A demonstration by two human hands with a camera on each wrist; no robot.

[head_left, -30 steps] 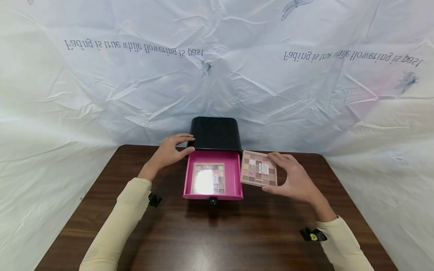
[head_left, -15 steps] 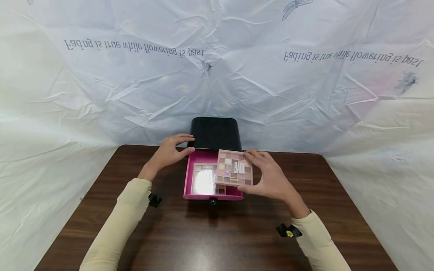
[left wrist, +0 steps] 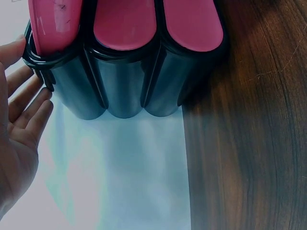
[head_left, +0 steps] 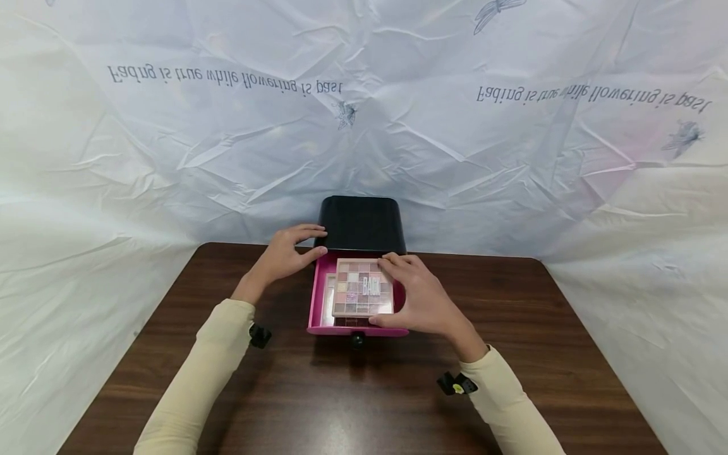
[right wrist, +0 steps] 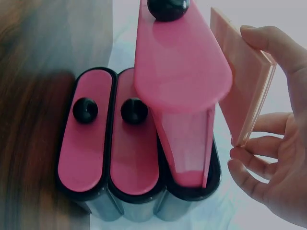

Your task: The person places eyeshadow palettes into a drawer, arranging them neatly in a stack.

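Observation:
A black storage unit [head_left: 361,224] stands at the table's far edge, its pink top drawer [head_left: 330,330] pulled out. My right hand [head_left: 418,297] pinches a pale pink eyeshadow palette [head_left: 354,285] by its right side, thumb on the near edge and fingers on the far edge. The held palette is over the drawer and covers most of a second palette [head_left: 328,302] lying inside. My left hand [head_left: 287,253] touches the left side of the unit with extended fingers. In the left wrist view, its thumb [left wrist: 13,51] is near the unit's front edge.
Two further pink drawers [right wrist: 81,153] with black knobs [right wrist: 85,110] sit pushed in below the top one. The unit stands on a dark brown wooden table [head_left: 341,404]. A white printed sheet [head_left: 364,145] hangs behind and around it.
The right hand has carried the palette leftward, from beside the drawer to over it, and it now covers much of the lower palette. The left hand stays in place.

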